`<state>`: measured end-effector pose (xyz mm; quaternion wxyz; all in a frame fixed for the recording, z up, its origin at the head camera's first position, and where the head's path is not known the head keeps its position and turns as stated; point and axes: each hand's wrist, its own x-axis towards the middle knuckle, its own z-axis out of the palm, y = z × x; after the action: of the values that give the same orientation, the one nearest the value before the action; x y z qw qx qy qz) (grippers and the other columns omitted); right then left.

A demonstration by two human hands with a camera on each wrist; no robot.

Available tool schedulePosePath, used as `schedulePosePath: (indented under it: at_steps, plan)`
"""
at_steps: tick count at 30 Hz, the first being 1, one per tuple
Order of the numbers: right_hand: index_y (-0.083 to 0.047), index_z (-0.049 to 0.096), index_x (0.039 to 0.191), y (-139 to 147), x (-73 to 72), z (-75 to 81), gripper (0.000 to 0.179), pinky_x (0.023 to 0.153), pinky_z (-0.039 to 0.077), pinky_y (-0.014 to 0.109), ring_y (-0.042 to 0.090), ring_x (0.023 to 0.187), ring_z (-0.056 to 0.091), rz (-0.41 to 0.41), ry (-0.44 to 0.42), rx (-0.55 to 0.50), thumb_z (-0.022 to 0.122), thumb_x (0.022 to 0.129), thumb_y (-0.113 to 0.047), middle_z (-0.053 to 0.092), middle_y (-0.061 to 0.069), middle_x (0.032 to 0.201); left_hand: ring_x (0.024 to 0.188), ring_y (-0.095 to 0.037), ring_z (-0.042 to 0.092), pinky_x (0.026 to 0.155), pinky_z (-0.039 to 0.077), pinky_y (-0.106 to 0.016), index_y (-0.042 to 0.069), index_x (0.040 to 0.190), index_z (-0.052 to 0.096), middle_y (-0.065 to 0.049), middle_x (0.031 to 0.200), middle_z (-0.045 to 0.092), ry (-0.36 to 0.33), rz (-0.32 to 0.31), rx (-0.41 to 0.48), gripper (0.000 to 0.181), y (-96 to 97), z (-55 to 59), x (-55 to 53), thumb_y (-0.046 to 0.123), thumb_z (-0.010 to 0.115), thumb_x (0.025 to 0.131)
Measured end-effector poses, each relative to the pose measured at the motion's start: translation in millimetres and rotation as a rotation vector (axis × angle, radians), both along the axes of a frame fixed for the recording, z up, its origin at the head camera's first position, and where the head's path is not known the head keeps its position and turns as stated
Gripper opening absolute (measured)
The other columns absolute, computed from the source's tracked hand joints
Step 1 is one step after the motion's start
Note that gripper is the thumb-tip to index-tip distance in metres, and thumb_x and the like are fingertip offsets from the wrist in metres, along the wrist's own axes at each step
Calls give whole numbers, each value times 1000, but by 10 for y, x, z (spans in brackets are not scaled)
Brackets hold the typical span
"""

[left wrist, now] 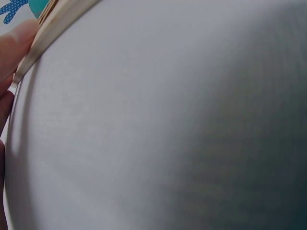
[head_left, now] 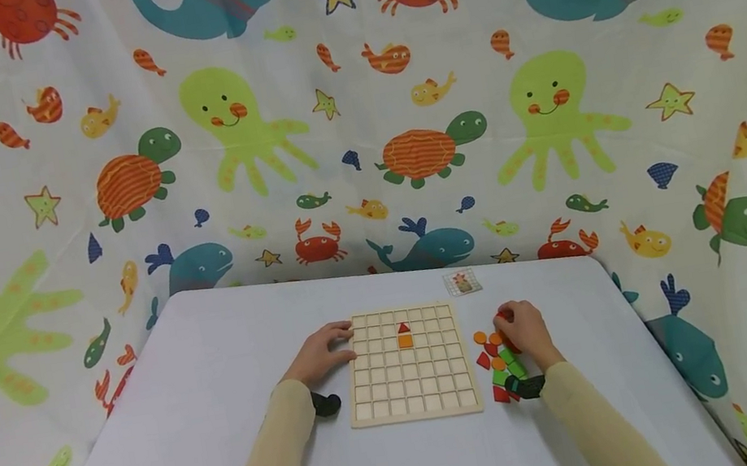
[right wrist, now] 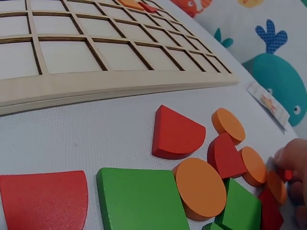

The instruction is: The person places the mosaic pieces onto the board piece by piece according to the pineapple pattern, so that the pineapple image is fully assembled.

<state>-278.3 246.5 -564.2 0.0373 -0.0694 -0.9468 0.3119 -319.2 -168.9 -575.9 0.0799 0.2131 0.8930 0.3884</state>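
Here you are, both hands down at the surface (head_left: 186, 396), either side of the gridded board (head_left: 417, 384). Your left hand (head_left: 320, 355) is at the board's left edge, thumb and fingers apart and touching the wood, so that grip is loose and relaxed.

Over on the other side, your right hand (head_left: 526, 329) is in among the loose pieces, fingers bent inward, and that grip is nearly closed, pinching a small red piece (right wrist: 288, 175) at the fingertips; whether it is off the surface, you can't tell from here.

Look at what's around it: orange discs (right wrist: 200, 188), green blocks (right wrist: 141, 199) and red round-edged pieces (right wrist: 177, 134), some of them touching, all just beside the board's right edge.

And on the board, the red triangle (head_left: 403, 328) sits in one cell, with the orange square (head_left: 405, 341) in the next cell nearer you. Beyond the board's far right corner lies a small picture card (head_left: 462, 282), and behind everything hangs a cloth printed with sea creatures (head_left: 341, 40).
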Motion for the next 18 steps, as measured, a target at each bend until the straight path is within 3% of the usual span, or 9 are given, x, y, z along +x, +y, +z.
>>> schedulePosePath:
  at_steps: [7,18]
  plan:
    - [5,61,123,-17,-29,2,37,96,49,49,33,101,51,-10,-18,-42,64,94,-18,57,22,113,138,-27,39,115,31,-46,8,127,65,-3,145,50,2,3,-6,48,-2,-15,-5,27,77,85]
    - [2,62,124,-281,-56,104,35,94,53,45,30,104,55,37,68,-102,66,94,-17,58,19,115,138,-26,40,115,31,-45,7,126,65,-3,145,50,2,13,-11,47,10,-12,-12,25,78,85]
